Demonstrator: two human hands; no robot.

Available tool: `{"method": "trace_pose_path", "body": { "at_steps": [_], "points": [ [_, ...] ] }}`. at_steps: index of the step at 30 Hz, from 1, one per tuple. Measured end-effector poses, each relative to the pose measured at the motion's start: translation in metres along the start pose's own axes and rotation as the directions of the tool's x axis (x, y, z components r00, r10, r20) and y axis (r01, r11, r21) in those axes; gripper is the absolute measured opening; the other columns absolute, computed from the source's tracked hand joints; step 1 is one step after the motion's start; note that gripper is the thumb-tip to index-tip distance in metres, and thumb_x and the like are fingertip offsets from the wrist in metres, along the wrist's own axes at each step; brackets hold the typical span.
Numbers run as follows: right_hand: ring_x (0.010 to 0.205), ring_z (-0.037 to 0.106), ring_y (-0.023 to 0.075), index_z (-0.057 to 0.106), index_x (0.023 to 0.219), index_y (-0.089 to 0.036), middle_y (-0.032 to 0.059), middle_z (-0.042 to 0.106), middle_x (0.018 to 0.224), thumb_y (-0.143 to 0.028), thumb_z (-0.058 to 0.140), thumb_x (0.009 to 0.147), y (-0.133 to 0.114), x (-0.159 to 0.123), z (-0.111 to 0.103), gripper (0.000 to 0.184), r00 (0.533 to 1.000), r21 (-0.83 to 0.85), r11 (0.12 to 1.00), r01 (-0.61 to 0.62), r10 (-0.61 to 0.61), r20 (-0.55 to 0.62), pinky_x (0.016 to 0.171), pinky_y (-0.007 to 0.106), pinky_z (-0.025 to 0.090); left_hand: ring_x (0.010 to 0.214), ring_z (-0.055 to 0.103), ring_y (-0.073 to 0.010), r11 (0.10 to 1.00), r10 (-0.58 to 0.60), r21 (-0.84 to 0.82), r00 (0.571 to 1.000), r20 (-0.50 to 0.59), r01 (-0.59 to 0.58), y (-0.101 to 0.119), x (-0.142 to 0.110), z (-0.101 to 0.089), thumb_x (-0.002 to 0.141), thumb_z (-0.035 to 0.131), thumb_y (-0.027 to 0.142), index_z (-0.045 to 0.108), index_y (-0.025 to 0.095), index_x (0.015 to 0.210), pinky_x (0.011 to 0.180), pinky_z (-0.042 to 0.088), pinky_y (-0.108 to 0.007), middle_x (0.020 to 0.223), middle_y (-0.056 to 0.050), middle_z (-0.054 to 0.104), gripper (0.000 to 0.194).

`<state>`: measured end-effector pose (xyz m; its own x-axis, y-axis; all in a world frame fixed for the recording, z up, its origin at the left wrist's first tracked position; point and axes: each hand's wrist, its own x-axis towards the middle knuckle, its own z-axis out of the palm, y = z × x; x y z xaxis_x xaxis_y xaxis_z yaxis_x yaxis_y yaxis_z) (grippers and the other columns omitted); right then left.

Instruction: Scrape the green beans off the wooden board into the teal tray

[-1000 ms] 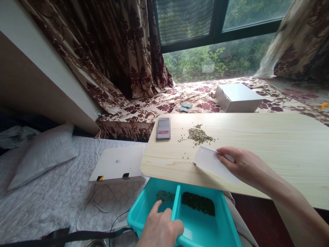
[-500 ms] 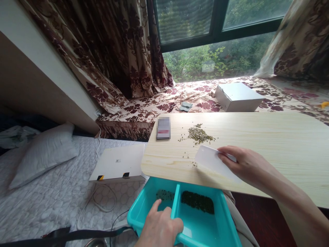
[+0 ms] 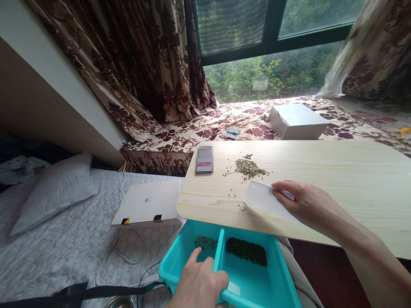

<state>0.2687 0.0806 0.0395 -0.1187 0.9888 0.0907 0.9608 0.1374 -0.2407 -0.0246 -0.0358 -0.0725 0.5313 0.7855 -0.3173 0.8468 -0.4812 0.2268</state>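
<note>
My right hand point(image 3: 290, 194) pinches a thin white plastic sheet point(image 3: 261, 199) between thumb and fingers, tilted over the near part of the table. Beyond the sheet lies a loose pile of small green beans point(image 3: 249, 169), with a few strays near the sheet's left edge. Below the table edge is a teal two-compartment box point(image 3: 282, 267). Dark green beans point(image 3: 246, 251) fill the back of its right compartment, and a few small bits lie in the left one. My left hand point(image 3: 201, 280) grips the box around its divider, index finger stretched over the left compartment.
On the wooden table point(image 3: 346, 171), a dark flat pack point(image 3: 204, 159) lies at the left end. A white carton point(image 3: 147, 203) rests on the bed, beside a cable. Another box point(image 3: 298, 121) and a small pouch point(image 3: 231, 133) sit on the window ledge.
The white sheet's left edge has shifted very slightly to the right. Both hands stay almost where they were, and the bean pile looks unchanged.
</note>
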Motion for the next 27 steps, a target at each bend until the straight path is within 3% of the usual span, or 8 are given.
{"method": "trace_pose_path", "body": {
  "at_steps": [12,22,27],
  "points": [
    [0.070,0.074,0.0240,0.080,0.090,-0.028,0.0034,0.082,0.086,-0.032,0.050,0.087,0.001,-0.003,0.002,0.030,0.999,0.050,0.998,0.040,-0.039,-0.017,0.055,0.030,0.049,0.077,0.066,-0.0250,0.999,-0.022,-0.036,0.999,0.023,0.023,0.004,-0.001,-0.007,0.070,0.084,0.063,0.072,0.025,0.074,0.110,0.038,-0.058,0.072,0.000,0.063,0.040],
    [0.078,0.077,0.0272,0.080,0.091,-0.027,0.0046,0.083,0.094,-0.034,0.048,0.088,0.000,-0.009,0.003,0.033,0.999,0.072,0.997,0.011,-0.014,0.039,0.060,0.033,0.052,0.076,0.066,-0.0239,1.000,-0.024,-0.012,1.000,0.007,0.024,0.004,-0.003,-0.010,0.066,0.085,0.069,0.072,0.026,0.073,0.109,0.040,-0.058,0.071,0.001,0.063,0.045],
    [0.073,0.076,0.0248,0.080,0.091,-0.028,0.0040,0.083,0.091,-0.034,0.049,0.087,0.003,-0.011,0.003,0.031,0.999,0.111,0.993,0.034,-0.037,0.029,0.058,0.031,0.052,0.075,0.065,-0.0239,1.000,-0.021,-0.005,1.000,-0.011,0.021,0.004,-0.003,-0.011,0.067,0.084,0.070,0.073,0.026,0.075,0.108,0.040,-0.058,0.072,0.001,0.063,0.046]
  ]
}}
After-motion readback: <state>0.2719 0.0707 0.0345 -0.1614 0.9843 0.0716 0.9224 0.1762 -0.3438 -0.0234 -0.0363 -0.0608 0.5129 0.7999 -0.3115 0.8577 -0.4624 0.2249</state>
